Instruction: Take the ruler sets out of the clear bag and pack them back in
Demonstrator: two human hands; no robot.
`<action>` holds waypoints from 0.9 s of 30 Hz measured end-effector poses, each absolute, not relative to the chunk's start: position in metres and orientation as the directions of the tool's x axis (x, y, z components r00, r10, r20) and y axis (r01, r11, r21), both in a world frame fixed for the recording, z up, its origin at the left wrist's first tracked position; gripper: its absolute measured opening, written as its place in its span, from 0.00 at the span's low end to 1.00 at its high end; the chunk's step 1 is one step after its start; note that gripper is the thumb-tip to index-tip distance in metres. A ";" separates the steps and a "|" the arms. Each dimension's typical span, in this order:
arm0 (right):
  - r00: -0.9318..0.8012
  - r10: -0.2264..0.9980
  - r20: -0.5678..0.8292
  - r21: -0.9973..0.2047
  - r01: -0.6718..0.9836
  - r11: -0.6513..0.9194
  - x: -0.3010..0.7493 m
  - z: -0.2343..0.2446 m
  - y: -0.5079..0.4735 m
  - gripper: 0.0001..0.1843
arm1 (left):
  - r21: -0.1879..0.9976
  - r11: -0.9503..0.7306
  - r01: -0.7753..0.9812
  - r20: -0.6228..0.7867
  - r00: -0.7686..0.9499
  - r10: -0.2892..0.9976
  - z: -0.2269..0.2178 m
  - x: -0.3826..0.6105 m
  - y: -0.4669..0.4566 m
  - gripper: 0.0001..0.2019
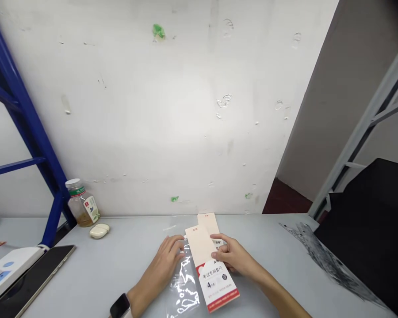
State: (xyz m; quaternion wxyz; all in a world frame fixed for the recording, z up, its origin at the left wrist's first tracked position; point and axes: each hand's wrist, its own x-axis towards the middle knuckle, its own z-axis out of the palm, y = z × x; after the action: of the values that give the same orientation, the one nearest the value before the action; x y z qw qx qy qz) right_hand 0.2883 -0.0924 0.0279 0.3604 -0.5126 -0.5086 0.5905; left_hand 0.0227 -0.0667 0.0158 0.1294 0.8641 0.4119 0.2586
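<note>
My right hand (232, 255) pinches the edge of a white-and-red printed card (215, 282) with a cream upper part. The card lies slanted over a second similar card (208, 222), which is partly hidden beneath it. To the left, a clear plastic bag (185, 287) lies flat and shiny on the table, its edge passing near the card. My left hand (167, 258) rests on the bag with its fingers loosely bent and apart, the fingertips close to the card's left edge. It wears a dark-faced watch (120, 306) on the wrist.
A jar with a white lid (82, 203) and a small cream case (99, 230) stand at the back left. Nearer are a phone (36, 278) and a white power strip (9, 267). Some patterned clear plastic (331, 258) and a black object (368, 229) are on the right.
</note>
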 end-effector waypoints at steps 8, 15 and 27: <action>-0.189 0.968 -0.164 -0.983 0.109 -0.146 0.278 0.026 -0.096 0.34 | 0.427 -0.710 0.560 0.329 0.635 0.699 0.020 0.028 -0.073 0.08; -0.141 0.990 0.001 -0.964 0.263 0.038 0.263 0.014 -0.099 0.23 | 0.445 -0.698 0.561 0.298 0.642 0.706 0.017 0.030 -0.072 0.08; -0.110 0.986 0.126 -0.903 0.400 0.160 0.258 0.017 -0.104 0.14 | 0.414 -0.708 0.573 0.289 0.654 0.699 0.019 0.029 -0.073 0.10</action>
State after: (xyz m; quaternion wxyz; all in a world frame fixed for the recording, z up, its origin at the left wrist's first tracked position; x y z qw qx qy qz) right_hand 0.2581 -0.1041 0.0167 0.3995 -0.5341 -0.6484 0.3669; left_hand 0.0288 -0.0726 0.0193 0.1446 0.8979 0.3540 0.2179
